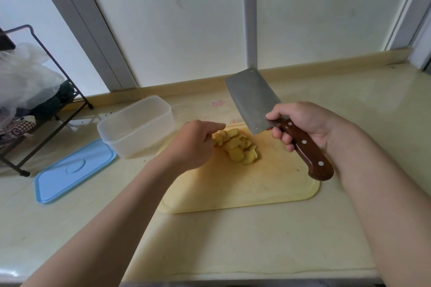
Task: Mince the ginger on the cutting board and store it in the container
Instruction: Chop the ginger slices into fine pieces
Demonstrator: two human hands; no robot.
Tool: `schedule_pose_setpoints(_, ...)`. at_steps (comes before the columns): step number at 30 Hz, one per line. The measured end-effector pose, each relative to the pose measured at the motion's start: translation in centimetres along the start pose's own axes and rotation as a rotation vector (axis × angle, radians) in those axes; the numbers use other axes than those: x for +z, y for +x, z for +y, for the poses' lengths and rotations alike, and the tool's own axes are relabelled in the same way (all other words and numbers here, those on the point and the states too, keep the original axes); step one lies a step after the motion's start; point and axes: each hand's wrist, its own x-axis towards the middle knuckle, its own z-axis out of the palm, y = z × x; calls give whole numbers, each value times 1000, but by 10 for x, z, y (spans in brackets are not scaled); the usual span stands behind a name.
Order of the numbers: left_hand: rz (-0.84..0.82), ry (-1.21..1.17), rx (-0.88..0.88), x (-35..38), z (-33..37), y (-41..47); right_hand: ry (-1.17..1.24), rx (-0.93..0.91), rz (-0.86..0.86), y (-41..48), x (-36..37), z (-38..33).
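Far left, a wire rack (49, 105) stuffed with plastic bags stands at the edge of the surface (233, 240), well out of play. Next along, the blue lid (74, 170) lies flat, and just beside it sits the container (137, 126), open and ready, close to the board's left corner.

Now the action! The left grip (196, 144) is down on the cutting board (233, 193), fingers curled, knuckles up, pressed against the left side of the ginger (238, 147). Whether it has a slice pinched or is only bunching the pile, I cannot tell. The ginger lies in a heap of round slices on the far half of the board, not minced yet.

To the right, the cleaver (251, 102) is raised clear above the board, blade tilted up and away. The right grip (300, 123) is wrapped tight around its wooden handle, thumb against the blade's heel.

So the mincing is only getting going, I'd say. The next move calls for bringing that blade down across the slices, with the left fingertips tucked back. Those fingers sit right at the pile: that's the hazard. Nothing blocks the way to the container.
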Motion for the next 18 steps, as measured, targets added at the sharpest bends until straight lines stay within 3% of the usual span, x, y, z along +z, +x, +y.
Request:
schedule_pose_setpoints(6,149,38,72,6,-5,4,-4,-33,32,-3,-2,0)
schedule_pose_setpoints(12,-110,164,126,10,3,-2,-111,-41,126,-9,-5,-2)
schedule_pose_setpoints(18,-181,199,142,21,1,8,-377,42,192,-31,-2,9)
